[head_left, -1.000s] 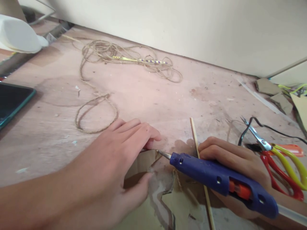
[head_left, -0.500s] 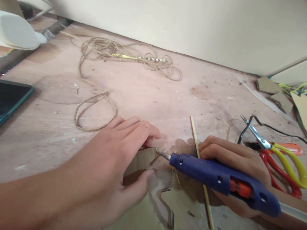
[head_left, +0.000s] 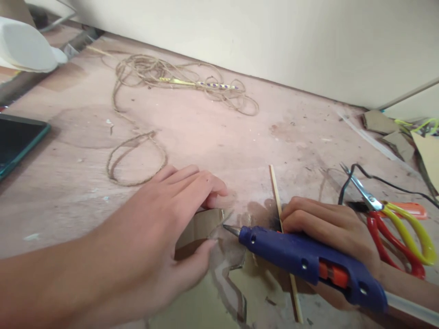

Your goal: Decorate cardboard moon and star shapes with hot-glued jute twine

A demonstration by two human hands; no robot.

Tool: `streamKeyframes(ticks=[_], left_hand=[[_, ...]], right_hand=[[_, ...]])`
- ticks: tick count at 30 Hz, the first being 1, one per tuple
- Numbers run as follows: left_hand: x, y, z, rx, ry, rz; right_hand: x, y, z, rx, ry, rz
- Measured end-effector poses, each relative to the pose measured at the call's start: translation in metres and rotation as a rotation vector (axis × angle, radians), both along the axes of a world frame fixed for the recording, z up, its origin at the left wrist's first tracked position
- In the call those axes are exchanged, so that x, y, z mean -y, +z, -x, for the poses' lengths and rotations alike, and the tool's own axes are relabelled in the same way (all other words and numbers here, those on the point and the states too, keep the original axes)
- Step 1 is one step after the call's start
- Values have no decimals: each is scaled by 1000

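My right hand point(head_left: 329, 228) is wrapped round a blue hot glue gun point(head_left: 281, 251), with a clear glue stick point(head_left: 411, 308) in its back end. The gun's metal nozzle points left, at the edge of a small cardboard piece point(head_left: 202, 226). My left hand point(head_left: 171, 219) arches over that piece, fingers on its far side and thumb on the near side, gripping it. More cut cardboard point(head_left: 257, 292) with a notched edge lies below. A thin wooden stick point(head_left: 275, 189) passes under the glue gun beside my right fingers.
Scissors point(head_left: 380, 205) with red and yellow handles lie at right, by an orange-handled tool point(head_left: 413, 210) and a black cord point(head_left: 384, 178). Tangled twine point(head_left: 144, 68) with a patterned pencil-like stick point(head_left: 216, 85) lies at the back. A phone point(head_left: 20, 137) and white bottle point(head_left: 27, 45) are left; cardboard scraps point(head_left: 380, 122) right.
The glue gun's nozzle has moved slightly down and left along the cardboard's edge. My left hand keeps nearly the same position over the piece.
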State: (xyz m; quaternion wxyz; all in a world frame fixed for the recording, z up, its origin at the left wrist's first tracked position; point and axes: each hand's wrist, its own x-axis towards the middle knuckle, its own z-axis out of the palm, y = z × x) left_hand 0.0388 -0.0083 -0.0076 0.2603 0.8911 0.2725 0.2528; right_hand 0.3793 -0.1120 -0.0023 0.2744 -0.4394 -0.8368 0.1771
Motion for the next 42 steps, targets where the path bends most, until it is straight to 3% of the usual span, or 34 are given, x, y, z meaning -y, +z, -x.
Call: streamKeyframes(ticks=[6,11,16,19,23,27,32,38,42], left_hand=[[2,4,1,-27,-41,64],[-4,5,2,-35,-66,62],[-21,16,11,-93,-243,29],[-30,21,19,-157,-316,-114],[-40,19,22,-197,-390,-214],[-43,20,17,-211,-462,-237],[-37,23,14,-238,-442,-301],[-33,14,13,-161,-445,-327],[-31,21,10,-204,-439,-379]], right_hand=[[-3,16,-7,25,-94,-48],[-31,6,-32,329,-452,-211],[-54,6,-57,429,-490,-312],[-39,22,-35,379,-419,-375],[-3,35,15,308,-49,-119],[8,30,32,277,115,-20],[4,28,28,239,153,-57],[-1,28,36,233,160,-47],[-3,27,37,242,149,-41]])
